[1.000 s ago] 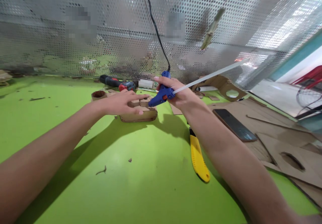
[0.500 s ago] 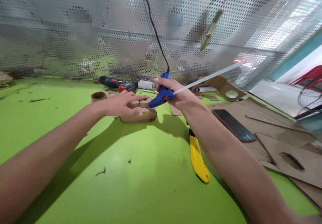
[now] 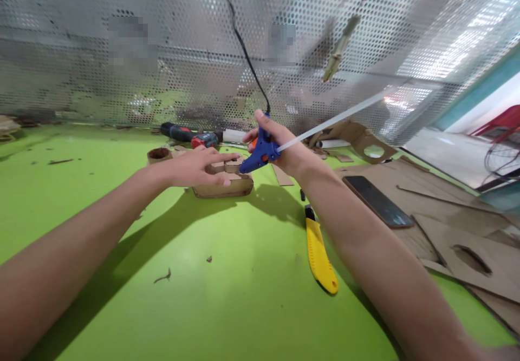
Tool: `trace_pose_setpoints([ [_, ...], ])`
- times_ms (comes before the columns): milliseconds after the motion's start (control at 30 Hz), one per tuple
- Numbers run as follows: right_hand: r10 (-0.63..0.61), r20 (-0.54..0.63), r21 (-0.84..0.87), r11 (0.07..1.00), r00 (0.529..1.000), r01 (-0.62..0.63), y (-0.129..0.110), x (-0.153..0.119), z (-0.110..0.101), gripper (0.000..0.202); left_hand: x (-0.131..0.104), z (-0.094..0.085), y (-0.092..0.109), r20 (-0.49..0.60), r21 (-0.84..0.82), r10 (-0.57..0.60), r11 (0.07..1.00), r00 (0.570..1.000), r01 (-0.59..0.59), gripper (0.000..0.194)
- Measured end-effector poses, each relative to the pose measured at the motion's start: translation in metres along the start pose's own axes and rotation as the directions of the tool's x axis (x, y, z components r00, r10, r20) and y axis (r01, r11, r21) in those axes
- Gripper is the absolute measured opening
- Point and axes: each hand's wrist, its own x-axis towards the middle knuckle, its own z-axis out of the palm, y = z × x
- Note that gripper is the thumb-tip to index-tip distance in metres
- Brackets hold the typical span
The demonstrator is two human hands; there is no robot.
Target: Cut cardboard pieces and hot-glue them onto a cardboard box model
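Note:
My right hand (image 3: 280, 136) is wrapped round a blue hot glue gun (image 3: 260, 152), with a long white glue stick (image 3: 335, 118) sticking out of its back. The gun's nozzle points down at the right end of a small cardboard box-like piece (image 3: 223, 189) with rounded corners; whether it touches cannot be told. My left hand (image 3: 195, 167) lies flat over the left part of that piece, its index finger and thumb stretched apart. Behind my left wrist stands a short cardboard tube (image 3: 159, 155). A yellow utility knife (image 3: 320, 255) lies near my right forearm.
A black and red power drill (image 3: 190, 135) lies by the perforated metal panel (image 3: 182, 52) at the back. The gun's black cord (image 3: 244, 44) runs up along it. On the right, a phone (image 3: 377, 201) rests on cardboard sheets (image 3: 442, 188). Cardboard scraps (image 3: 163, 276) dot the green table (image 3: 162, 317).
My right hand has shifted its grip on the glue gun; the thumb sits higher and an orange trigger now shows. The gun and its cord have moved slightly left. My left hand stays put.

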Motion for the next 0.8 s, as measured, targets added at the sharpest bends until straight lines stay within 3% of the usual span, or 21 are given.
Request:
trace_pose_setpoints([
  [133,-0.007,-0.072,0.008,1.0,0.997,0.008,0.002,0.003,-0.001,0.072,0.0,-0.001,0.002,0.008,0.009,-0.012,1.0,1.0,0.012,0.095],
  [367,0.075,-0.101,0.112,0.992,0.992,-0.063,-0.001,0.004,0.0,0.062,-0.001,-0.003,0.005,0.017,0.005,-0.006,1.0,1.0,0.006,0.092],
  [467,0.103,-0.106,0.146,0.985,0.989,-0.087,-0.003,0.005,0.001,0.066,0.0,-0.002,0.003,0.013,-0.001,-0.006,1.0,1.0,0.006,0.094],
  [800,0.099,-0.062,0.156,0.984,0.993,-0.088,-0.013,0.004,-0.002,0.058,0.0,0.0,-0.001,-0.008,-0.022,0.001,1.0,1.0,-0.001,0.094],
])
